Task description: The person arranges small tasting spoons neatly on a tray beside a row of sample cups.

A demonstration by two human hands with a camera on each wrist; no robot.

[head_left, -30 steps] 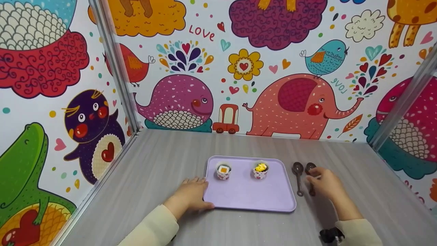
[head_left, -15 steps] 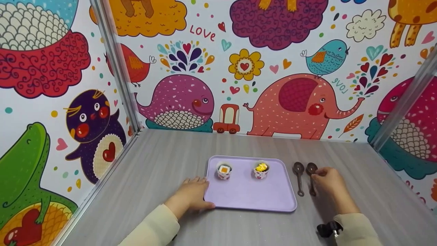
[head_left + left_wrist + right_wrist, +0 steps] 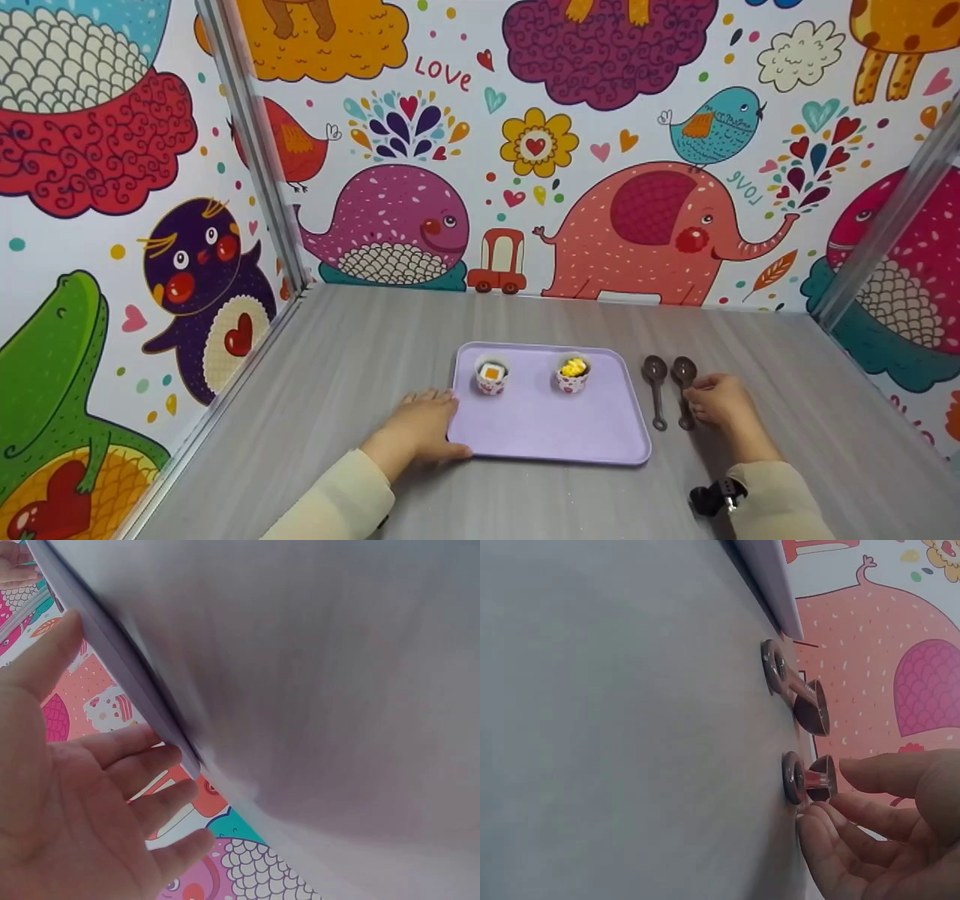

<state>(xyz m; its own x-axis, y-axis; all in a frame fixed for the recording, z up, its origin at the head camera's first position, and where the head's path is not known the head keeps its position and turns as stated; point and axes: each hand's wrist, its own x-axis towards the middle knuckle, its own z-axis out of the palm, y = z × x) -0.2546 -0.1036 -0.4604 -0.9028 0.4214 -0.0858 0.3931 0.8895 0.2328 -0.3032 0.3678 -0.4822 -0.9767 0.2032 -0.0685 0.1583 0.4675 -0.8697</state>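
Observation:
A pale purple tray (image 3: 555, 431) lies on the table. My left hand (image 3: 426, 427) is at its left edge, thumb by the near corner. In the left wrist view the fingers (image 3: 146, 757) of that hand are spread along the tray's rim (image 3: 124, 664). To the right of the tray, two brown spoons lie side by side, the left spoon (image 3: 656, 375) and the right spoon (image 3: 683, 371), bowls away from me. My right hand (image 3: 724, 409) is beside the right spoon's handle, its thumb and forefinger (image 3: 877, 814) apart and loosely bent; contact is unclear.
Two small patterned paper cups stand on the tray's far half. The left cup (image 3: 491, 377) has a white and orange topping, the right cup (image 3: 572, 375) a yellow one. Printed walls (image 3: 615, 135) bound the grey table (image 3: 360, 337) at the back and sides.
My right hand has shifted slightly right and toward me, uncovering more of the right spoon. The left hand, the tray and the cups have stayed in place.

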